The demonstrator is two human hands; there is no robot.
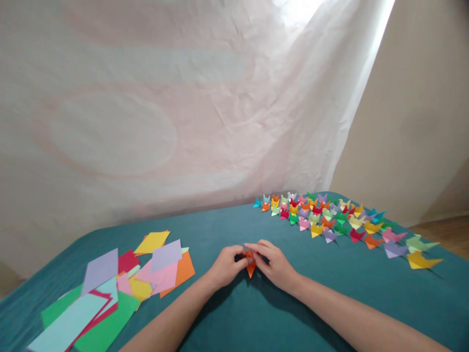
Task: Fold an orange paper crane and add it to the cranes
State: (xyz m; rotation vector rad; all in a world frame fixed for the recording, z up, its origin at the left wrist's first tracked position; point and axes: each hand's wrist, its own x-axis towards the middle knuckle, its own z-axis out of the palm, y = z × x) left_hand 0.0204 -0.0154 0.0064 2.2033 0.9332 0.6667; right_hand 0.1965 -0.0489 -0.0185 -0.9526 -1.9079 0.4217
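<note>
A small orange folded paper piece [250, 266] sat low over the middle of the teal cloth-covered counter [330, 298], pinched from both sides. The left hand [227, 265] had its grip closed on the piece's left upper edge, thumb and fingertips pressed together on the paper. The right hand [275, 264] was closed on the right upper edge in the same way, its fingers reaching over the top. The pointed lower tip of the piece hung free between the two hands, and I could not tell whether it touched the cloth.

Well to the left of the orange piece lay loose flat sheets of coloured paper [110, 288], overlapping in a heap. Behind it and to its right stood rows of small folded paper figures in many colours [330, 217]. A pale wrinkled cloth backdrop [183, 98] hung beyond it.

The piece looked very light and thin, and likely to crease, crumple or tear under a hard squeeze. The layered folds near its upper edge seemed the safest place to hold it, with fingertips only.
</note>
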